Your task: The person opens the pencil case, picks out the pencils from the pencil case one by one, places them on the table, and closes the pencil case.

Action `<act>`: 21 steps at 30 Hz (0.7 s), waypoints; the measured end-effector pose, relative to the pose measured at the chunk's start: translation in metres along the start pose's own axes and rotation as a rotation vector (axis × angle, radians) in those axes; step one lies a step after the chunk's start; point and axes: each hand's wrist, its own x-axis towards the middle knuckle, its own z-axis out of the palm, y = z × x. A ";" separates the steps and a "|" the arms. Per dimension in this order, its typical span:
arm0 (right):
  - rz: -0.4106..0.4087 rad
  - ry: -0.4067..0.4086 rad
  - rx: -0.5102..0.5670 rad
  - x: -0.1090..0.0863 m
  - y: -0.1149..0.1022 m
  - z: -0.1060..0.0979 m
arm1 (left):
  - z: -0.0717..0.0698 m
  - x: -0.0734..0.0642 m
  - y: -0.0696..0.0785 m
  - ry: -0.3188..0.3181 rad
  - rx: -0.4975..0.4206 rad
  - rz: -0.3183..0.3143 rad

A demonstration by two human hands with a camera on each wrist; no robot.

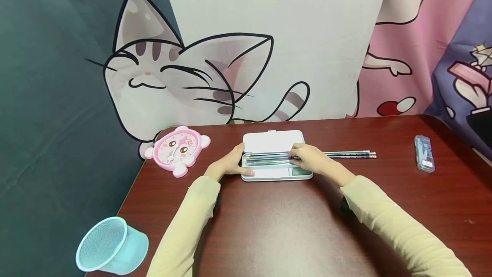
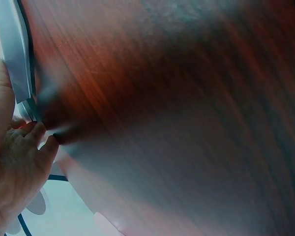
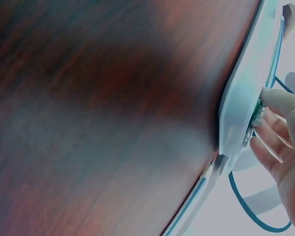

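Observation:
A white pencil case (image 1: 269, 173) lies on the table with its lid (image 1: 273, 141) opened back. Several pencils (image 1: 265, 157) lie lengthwise inside it. My left hand (image 1: 229, 163) grips the case's left end, thumb on the near edge and fingers towards the hinge side. Over the right part of the case, my right hand (image 1: 309, 157) bends its fingers down and pinches a pencil among the others; the fingertips are partly hidden. In the right wrist view a green patterned item (image 3: 257, 114) shows inside the case beside the right fingers. More pencils (image 1: 349, 154) lie to the right, behind the right hand.
A pink animal-faced clock (image 1: 177, 151) lies at the back left. A light-blue mesh pen holder (image 1: 128, 247) lies on its side at the front left corner. A small clear box (image 1: 424, 154) sits at the far right. A cartoon curtain (image 1: 326, 33) hangs behind the table (image 1: 288, 225).

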 end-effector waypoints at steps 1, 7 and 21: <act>-0.002 -0.006 -0.002 0.000 -0.001 0.000 | 0.000 0.000 0.000 0.003 -0.002 -0.001; -0.004 0.007 0.027 -0.006 0.000 -0.004 | 0.001 0.000 0.000 -0.002 -0.001 -0.006; 0.031 0.107 0.040 -0.049 0.043 -0.030 | 0.001 -0.002 0.001 -0.001 -0.021 -0.006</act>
